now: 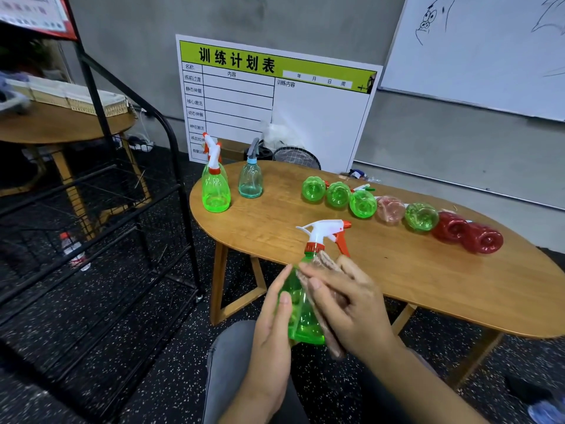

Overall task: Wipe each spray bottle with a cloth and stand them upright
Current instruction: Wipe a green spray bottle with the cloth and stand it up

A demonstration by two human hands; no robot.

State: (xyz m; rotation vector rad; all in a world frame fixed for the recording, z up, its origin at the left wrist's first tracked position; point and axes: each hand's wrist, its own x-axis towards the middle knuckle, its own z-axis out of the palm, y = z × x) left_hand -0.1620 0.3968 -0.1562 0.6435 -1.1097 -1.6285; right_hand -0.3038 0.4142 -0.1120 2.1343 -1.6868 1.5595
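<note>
Off the table's near edge, over the lap: left hand [272, 313] grips a green spray bottle [301, 307] upright, fingers curled round its body. Right hand [342, 304] presses a pinkish cloth [328, 264] flat against the bottle's side, fingers nearly straight. Wooden table [397, 270] has bare room just ahead. Far left stand a green bottle [215, 191] and a blue bottle [250, 179]; a row of bottles [394, 209] lies along the far edge.

1 head-worn wide-angle view looks forward and down, close above both hands, across a wooden table [428, 280] toward a grey wall [214, 19].
</note>
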